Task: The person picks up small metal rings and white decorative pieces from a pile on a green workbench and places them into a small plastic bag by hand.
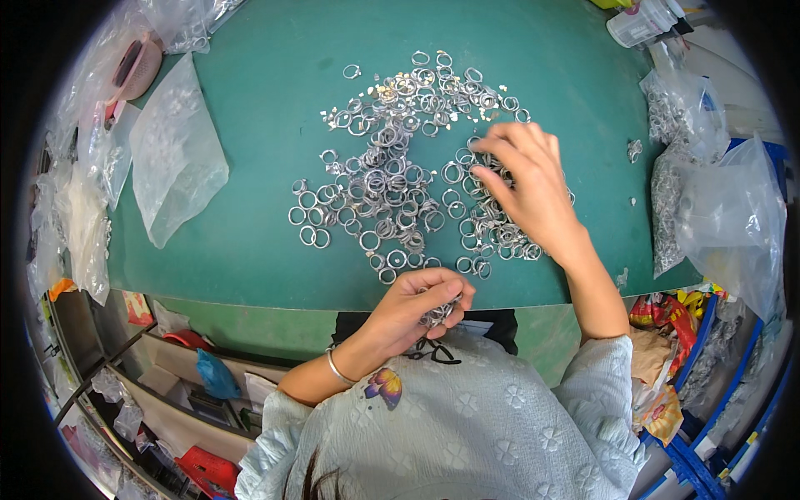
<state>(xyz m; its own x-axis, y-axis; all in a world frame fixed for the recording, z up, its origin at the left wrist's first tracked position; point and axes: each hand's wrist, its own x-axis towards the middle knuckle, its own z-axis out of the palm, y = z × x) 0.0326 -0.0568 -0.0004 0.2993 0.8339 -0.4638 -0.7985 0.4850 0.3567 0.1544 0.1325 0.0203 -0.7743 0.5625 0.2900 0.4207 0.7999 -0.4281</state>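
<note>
Metal rings (400, 167): a loose silver pile spread over the middle of the green table (267, 100), from the far centre down to the near edge. Small pale flecks are mixed in at the far end of the pile.

Your right hand (525, 179) is out over the right part of the pile, palm down. Its grip is narrow: fingertips (487, 150) pinched together on the rings at the pile's upper right. Can't tell if a ring is actually caught between them.

Your left hand (421, 304) is back at the near table edge, just off the pile. Grip curled closed around a small bunch of rings (439, 314), which pokes out under the fingers. Thin bangle (337, 367) on that wrist.

Packages, outward:
- Flat clear plastic bag (175, 154) on the table left of the pile, well apart from it, with a few rings inside near its top.
- More crumpled clear bags (79, 208) stacked along the left rim, contents unclear.
- Clear bags packed with silver parts (679, 167) at the right edge, and a bigger cloudy one (733, 221) beside them.
- Clear lidded container (637, 21) at the far right corner.
- Colourful printed wrappers (658, 321) below the right table edge, next to blue crates (708, 450).
- Red items (208, 467) and a blue bag (215, 375) under the table at lower left.
</note>
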